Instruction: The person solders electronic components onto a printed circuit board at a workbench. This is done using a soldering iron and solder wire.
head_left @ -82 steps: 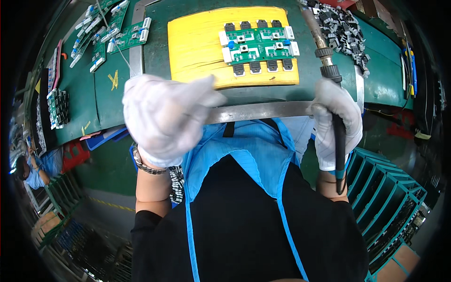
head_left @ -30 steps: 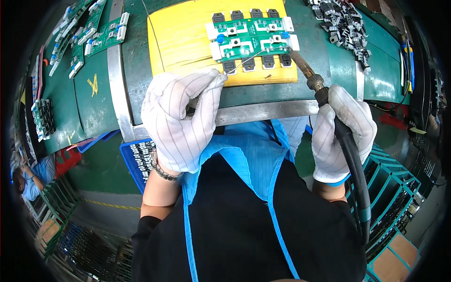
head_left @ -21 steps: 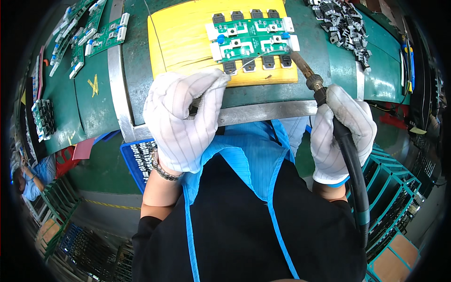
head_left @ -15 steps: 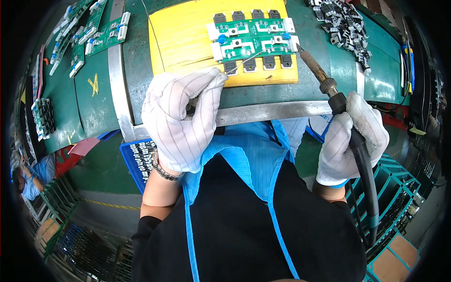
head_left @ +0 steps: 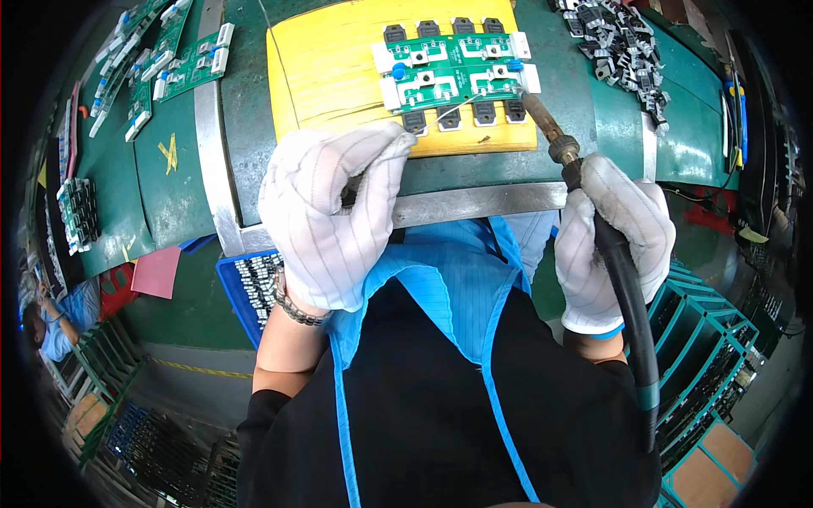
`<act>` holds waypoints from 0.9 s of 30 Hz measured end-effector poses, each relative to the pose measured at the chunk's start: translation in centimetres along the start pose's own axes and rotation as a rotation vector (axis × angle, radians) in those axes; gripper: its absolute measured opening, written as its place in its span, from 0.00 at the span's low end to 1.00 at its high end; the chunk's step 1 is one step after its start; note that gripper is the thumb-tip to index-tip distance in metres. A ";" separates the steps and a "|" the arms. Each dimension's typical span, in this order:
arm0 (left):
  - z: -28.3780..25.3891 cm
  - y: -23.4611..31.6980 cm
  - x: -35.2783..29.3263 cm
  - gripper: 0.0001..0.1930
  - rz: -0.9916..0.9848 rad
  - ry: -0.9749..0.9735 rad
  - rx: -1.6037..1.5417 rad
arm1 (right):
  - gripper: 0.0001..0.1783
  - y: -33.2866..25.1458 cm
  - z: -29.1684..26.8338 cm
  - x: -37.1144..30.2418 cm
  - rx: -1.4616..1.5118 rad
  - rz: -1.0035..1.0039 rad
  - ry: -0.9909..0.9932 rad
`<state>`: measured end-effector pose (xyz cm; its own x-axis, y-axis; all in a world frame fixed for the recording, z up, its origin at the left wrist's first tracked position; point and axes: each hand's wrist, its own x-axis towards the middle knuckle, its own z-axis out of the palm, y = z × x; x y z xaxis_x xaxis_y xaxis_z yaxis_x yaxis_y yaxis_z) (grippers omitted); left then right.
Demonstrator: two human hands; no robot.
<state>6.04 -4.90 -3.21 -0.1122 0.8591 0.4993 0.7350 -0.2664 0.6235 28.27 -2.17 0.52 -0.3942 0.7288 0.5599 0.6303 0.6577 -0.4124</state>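
A green circuit board (head_left: 458,80) with white end connectors and black components along its two long sides lies on a yellow block (head_left: 326,63). My right hand (head_left: 614,241), in a white glove, is closed round the handle of a soldering iron (head_left: 565,149). The iron's tip is at the lower right part of the board, beside the white connector. My left hand (head_left: 334,212), also gloved, pinches a thin solder wire (head_left: 453,111) between thumb and forefinger. The wire's free end reaches over the board's lower edge.
More circuit boards (head_left: 196,63) lie at the far left of the green bench (head_left: 474,173), and a pile of black components (head_left: 614,51) sits at the far right. A metal strip (head_left: 483,199) edges the bench. Below it at left is a blue tray (head_left: 240,292) of small parts.
My right hand has moved left with the soldering iron, bringing the tip from the connector's outer edge in over the board. My left hand has shifted slightly right, extending the solder wire further over the board.
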 end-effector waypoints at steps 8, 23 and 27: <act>0.0 -0.4 0.0 0.09 -0.003 0.057 0.021 | 0.17 0.6 0.5 0.1 0.073 -0.037 0.237; -0.1 0.1 0.1 0.09 0.015 -0.001 0.052 | 0.14 -0.1 0.1 -0.3 0.029 0.061 0.042; 0.0 -0.5 -0.2 0.09 0.039 0.064 0.056 | 0.14 0.0 -0.1 0.0 0.048 0.049 0.020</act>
<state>5.73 -4.88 -3.61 -0.1239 0.8187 0.5607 0.7758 -0.2724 0.5692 28.32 -2.24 0.59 -0.3505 0.7565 0.5522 0.6156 0.6304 -0.4729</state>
